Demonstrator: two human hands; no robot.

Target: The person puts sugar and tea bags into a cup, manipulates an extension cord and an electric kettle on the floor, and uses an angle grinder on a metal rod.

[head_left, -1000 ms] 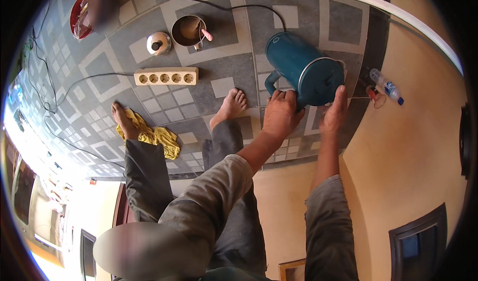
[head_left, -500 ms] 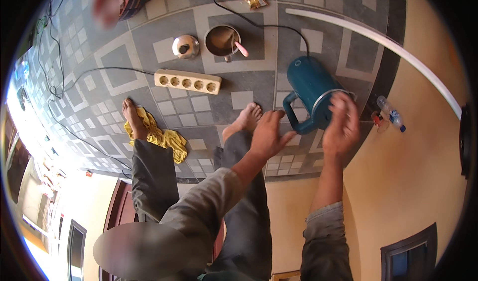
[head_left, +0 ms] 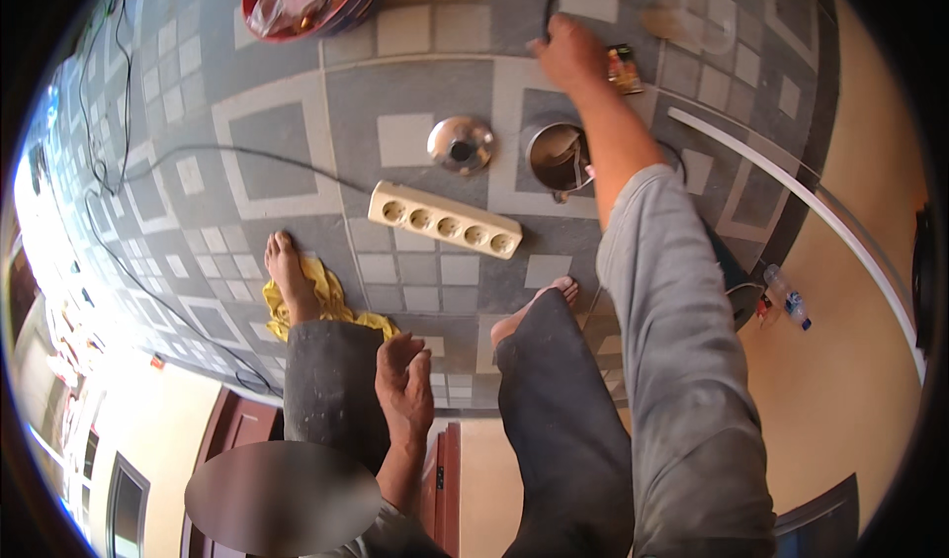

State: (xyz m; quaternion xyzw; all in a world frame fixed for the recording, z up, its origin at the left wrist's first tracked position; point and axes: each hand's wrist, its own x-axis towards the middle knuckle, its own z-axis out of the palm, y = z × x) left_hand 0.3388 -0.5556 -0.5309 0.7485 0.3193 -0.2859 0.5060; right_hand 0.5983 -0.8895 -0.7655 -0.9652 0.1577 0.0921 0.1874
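My right hand reaches to the far side, gripping a black power cord whose end, apparently a plug, points right and is blurred. Below that wrist, a metal pot with something brown inside is partly covered by my forearm. The teal kettle lies mostly behind my right sleeve. Nearer me, my left hand hovers by my left knee, fingers loosely bent and holding nothing visible. Between the hands is a cream power strip with several bare sockets, and a round metal lid sits beyond it.
A red-rimmed tub full of packets stands at far left. A small packet and a clear plastic container lie far right. A white pipe and a plastic bottle are near the wall. Yellow cloth lies by my left foot.
My right hand has left the kettle and moved far forward, now holding the cord. My left hand has drawn back toward my left knee. The view has shifted.
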